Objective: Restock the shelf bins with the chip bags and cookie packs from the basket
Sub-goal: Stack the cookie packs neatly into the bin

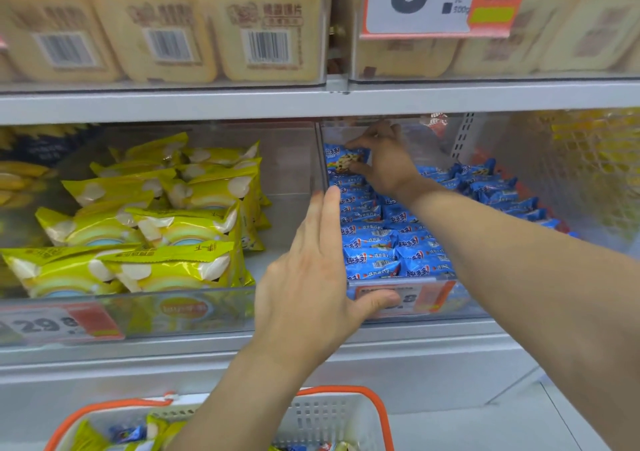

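Right hand (384, 163) reaches deep into the clear cookie bin (433, 306), fingers pinching a blue cookie pack (346, 159) above the rows of blue packs (391, 242) — held at the bin's back left. Left hand (311, 277) lies straight-fingered along the bin's left wall, thumb on its front price label. Yellow chip bags (156, 215) fill the neighbouring bin; the orange-rimmed basket (332, 412) sits below.

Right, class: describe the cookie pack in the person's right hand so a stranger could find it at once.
Start at the middle shelf's clear bin of blue cookie packs, right of the yellow chip bags. At its back left, the right hand pinches one blue cookie pack. Only this one stands upright, its cookie picture facing out; the others lie flat in rows.
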